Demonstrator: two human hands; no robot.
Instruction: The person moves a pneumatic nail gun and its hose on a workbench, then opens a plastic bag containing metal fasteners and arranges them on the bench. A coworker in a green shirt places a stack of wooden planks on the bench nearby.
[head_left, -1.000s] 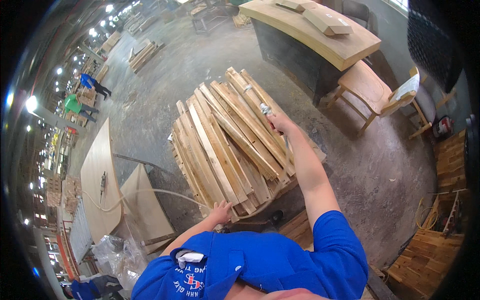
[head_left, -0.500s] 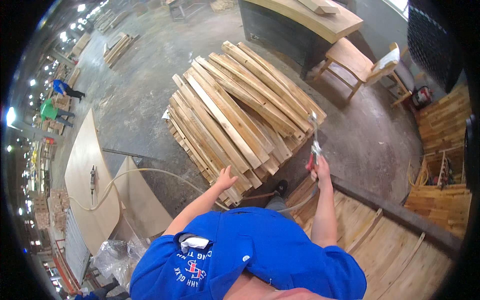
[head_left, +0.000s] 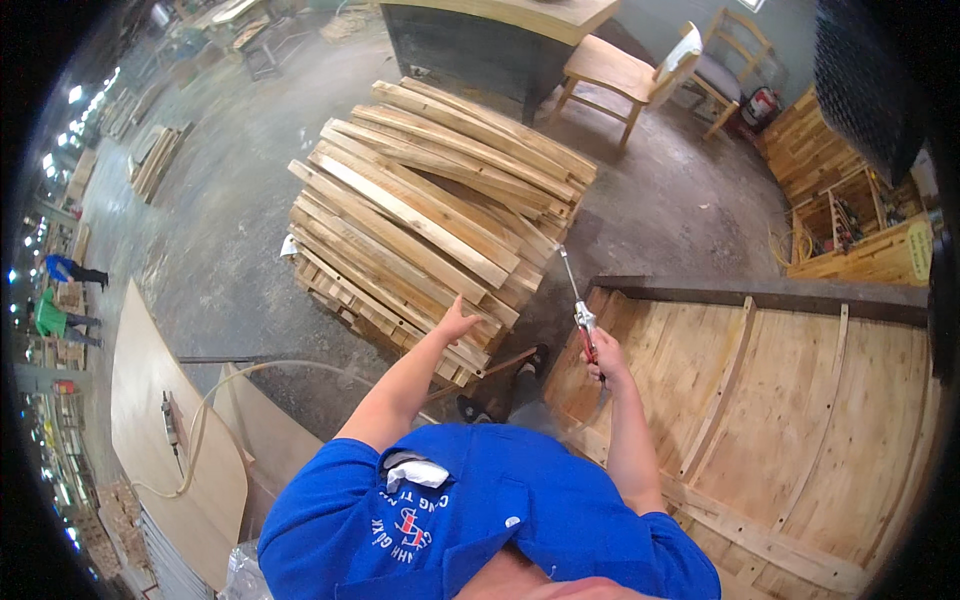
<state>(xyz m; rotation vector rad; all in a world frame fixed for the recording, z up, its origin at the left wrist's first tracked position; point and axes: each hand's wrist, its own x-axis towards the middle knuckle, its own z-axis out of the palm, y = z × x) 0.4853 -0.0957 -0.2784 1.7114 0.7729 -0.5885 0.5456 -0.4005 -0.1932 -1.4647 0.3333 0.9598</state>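
My right hand [head_left: 607, 362] is wrapped round the red handle of an air blow gun [head_left: 583, 312], a metal tool with a long thin nozzle. The nozzle tip points toward the near right side of a stack of wooden strips [head_left: 430, 215] in front of me. My left hand [head_left: 458, 322], fingers apart, is over the near end of that stack; whether it touches the wood I cannot tell. A pale hose [head_left: 262, 366] runs from the left toward my body, where its end is hidden.
A large wooden panel with battens [head_left: 770, 420] lies at right. Curved plywood sheets [head_left: 150, 350] carry a small tool [head_left: 168, 420] at left. Behind the stack stand a table [head_left: 500, 15], a chair [head_left: 615, 72] and a fire extinguisher [head_left: 762, 105]. Two people work far left.
The view has turned right, showing more of the panel. The blow gun has moved left and lower, with its nozzle plainly in sight. My left hand stays by the stack's near end.
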